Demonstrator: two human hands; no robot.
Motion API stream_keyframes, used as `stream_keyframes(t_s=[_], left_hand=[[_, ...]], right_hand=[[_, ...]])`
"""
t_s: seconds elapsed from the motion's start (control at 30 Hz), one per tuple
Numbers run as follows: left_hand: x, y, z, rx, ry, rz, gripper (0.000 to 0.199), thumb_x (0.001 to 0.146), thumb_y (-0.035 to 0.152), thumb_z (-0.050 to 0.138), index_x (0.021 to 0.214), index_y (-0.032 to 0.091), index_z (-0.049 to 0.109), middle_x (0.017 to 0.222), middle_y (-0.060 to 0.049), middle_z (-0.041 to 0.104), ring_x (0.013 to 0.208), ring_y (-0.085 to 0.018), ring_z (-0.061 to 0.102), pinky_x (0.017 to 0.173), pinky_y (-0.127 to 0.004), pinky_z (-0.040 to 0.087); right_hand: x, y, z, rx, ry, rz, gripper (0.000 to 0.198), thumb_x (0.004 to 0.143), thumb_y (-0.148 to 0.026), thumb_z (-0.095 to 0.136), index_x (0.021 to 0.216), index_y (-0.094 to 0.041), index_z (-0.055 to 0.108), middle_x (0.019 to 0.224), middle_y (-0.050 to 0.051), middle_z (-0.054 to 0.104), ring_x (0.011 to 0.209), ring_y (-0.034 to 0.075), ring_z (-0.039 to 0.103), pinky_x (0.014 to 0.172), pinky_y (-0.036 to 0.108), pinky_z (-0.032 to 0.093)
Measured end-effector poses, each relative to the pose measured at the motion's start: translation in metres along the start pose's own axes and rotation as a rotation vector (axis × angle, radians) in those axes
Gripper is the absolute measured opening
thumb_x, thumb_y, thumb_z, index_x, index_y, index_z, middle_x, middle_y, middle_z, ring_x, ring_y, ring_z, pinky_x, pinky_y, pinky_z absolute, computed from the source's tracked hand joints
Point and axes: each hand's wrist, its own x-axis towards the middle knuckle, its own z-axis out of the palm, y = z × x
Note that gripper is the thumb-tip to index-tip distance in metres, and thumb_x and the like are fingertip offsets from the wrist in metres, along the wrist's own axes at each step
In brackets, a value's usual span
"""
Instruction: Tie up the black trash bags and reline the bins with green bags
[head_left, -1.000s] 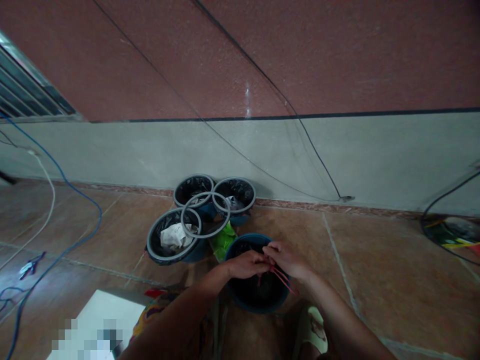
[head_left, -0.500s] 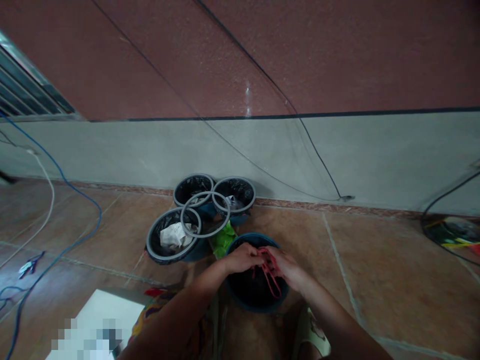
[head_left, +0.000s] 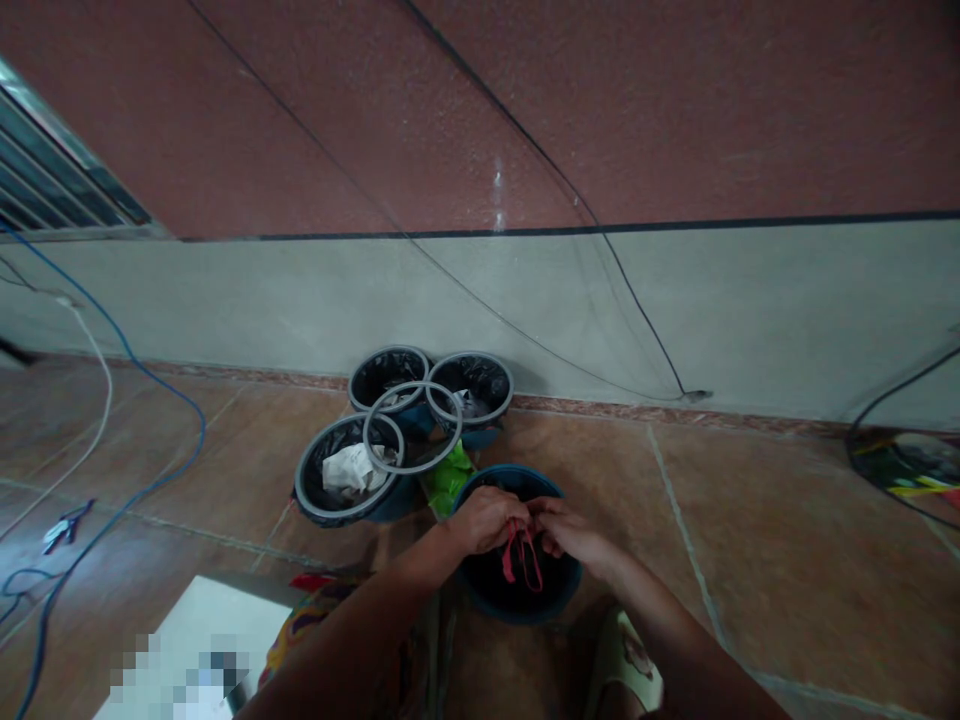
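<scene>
Over a blue bin (head_left: 517, 612) on the floor, both my hands are close together. My left hand (head_left: 491, 518) is closed around a pink string (head_left: 534, 565), whose loops dangle into the bin's dark opening. Closed too, my right hand (head_left: 566, 530) pinches at the same string from the other side, its fingertips meeting those of the left. The string's upper part is hidden by my fingers. Beyond my left hand lies a green plastic packet (head_left: 450, 478) beside the bin.
Three bins with black liners stand near the wall: a front one (head_left: 304, 490), a back left one (head_left: 352, 385) and a back right one (head_left: 510, 385). A loose grey ring (head_left: 412, 470) rests across them. Cables, a blue hose (head_left: 199, 430) and keys (head_left: 64, 528) lie left.
The pink string has shifted from my right hand toward my left, and its loops hang lower left. My right hand has turned, its fingers now bent against the left hand.
</scene>
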Motion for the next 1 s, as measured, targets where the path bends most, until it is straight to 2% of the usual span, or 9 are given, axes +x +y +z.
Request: stream_keyframes(t_s=[0.1,0.23,0.33,0.4,0.5,0.67,0.77,0.87,1.0], left_hand=[[-0.001,-0.007,0.002,-0.092,0.069,0.024,0.029,0.097,0.028,0.042,0.095,0.02,0.069,0.088,-0.007,0.074,0.083,-0.016,0.067,0.076,-0.024,0.045],[-0.002,-0.014,0.007,-0.132,0.126,0.067,0.033,0.098,0.035,0.041,0.092,0.018,0.069,0.084,-0.006,0.073,0.08,-0.016,0.068,0.075,-0.023,0.046],[-0.002,-0.019,0.012,-0.116,0.168,0.107,0.035,0.098,0.041,0.042,0.09,0.017,0.068,0.077,-0.005,0.071,0.075,-0.015,0.067,0.071,-0.024,0.046],[-0.003,-0.022,0.014,-0.116,0.202,0.126,0.036,0.097,0.043,0.042,0.089,0.017,0.066,0.074,-0.005,0.069,0.071,-0.015,0.065,0.07,-0.024,0.046],[-0.004,-0.024,0.015,-0.126,0.198,0.106,0.035,0.096,0.042,0.044,0.087,0.018,0.066,0.075,-0.005,0.07,0.073,-0.014,0.065,0.07,-0.024,0.046],[-0.004,-0.017,0.012,-0.162,0.127,-0.049,0.024,0.092,0.028,0.054,0.085,0.016,0.073,0.072,-0.004,0.071,0.069,-0.012,0.065,0.069,-0.02,0.046],[-0.002,-0.011,0.009,-0.211,0.095,-0.183,0.018,0.085,0.013,0.059,0.082,0.015,0.077,0.069,-0.003,0.073,0.065,-0.011,0.064,0.068,-0.019,0.045],[0.001,-0.007,0.005,-0.256,0.074,-0.289,0.023,0.077,0.006,0.058,0.081,0.015,0.079,0.075,-0.004,0.077,0.07,-0.013,0.066,0.069,-0.019,0.047],[0.004,-0.007,0.004,-0.276,0.077,-0.411,0.027,0.076,0.007,0.054,0.079,0.014,0.08,0.074,-0.004,0.076,0.069,-0.013,0.065,0.067,-0.02,0.046]], right_hand=[[-0.003,-0.003,-0.002,0.079,-0.097,0.029,0.02,0.074,-0.035,0.066,0.086,-0.019,0.066,0.066,-0.004,0.061,0.052,0.008,0.053,0.048,0.021,0.039],[-0.007,-0.008,-0.002,0.193,-0.212,0.016,0.044,0.062,-0.049,0.083,0.085,-0.017,0.064,0.069,-0.003,0.063,0.059,0.01,0.057,0.058,0.025,0.046],[-0.007,-0.008,-0.002,0.252,-0.234,0.04,0.056,0.053,-0.052,0.09,0.086,-0.017,0.062,0.07,-0.003,0.064,0.062,0.011,0.06,0.063,0.028,0.05],[-0.007,-0.006,-0.001,0.251,-0.228,0.053,0.056,0.056,-0.054,0.089,0.088,-0.017,0.062,0.071,-0.002,0.066,0.064,0.012,0.061,0.065,0.028,0.051],[-0.008,-0.004,-0.002,0.23,-0.25,0.054,0.053,0.069,-0.058,0.08,0.098,-0.017,0.063,0.082,0.003,0.072,0.069,0.014,0.066,0.066,0.028,0.053],[-0.012,-0.007,-0.002,0.259,-0.219,0.108,0.055,0.081,-0.058,0.068,0.122,-0.022,0.055,0.107,0.008,0.073,0.079,0.017,0.071,0.066,0.029,0.055],[-0.014,-0.008,0.005,0.225,-0.142,0.122,0.057,0.08,-0.052,0.071,0.125,-0.023,0.051,0.113,0.008,0.071,0.083,0.016,0.071,0.066,0.028,0.055],[-0.013,-0.006,0.018,0.102,0.009,0.138,0.054,0.075,-0.035,0.076,0.12,-0.022,0.05,0.11,0.005,0.069,0.078,0.014,0.069,0.057,0.022,0.049],[-0.008,-0.003,0.032,0.007,0.058,0.183,0.031,0.074,-0.008,0.066,0.1,-0.018,0.052,0.075,-0.003,0.066,0.056,0.01,0.062,0.046,0.02,0.043]])
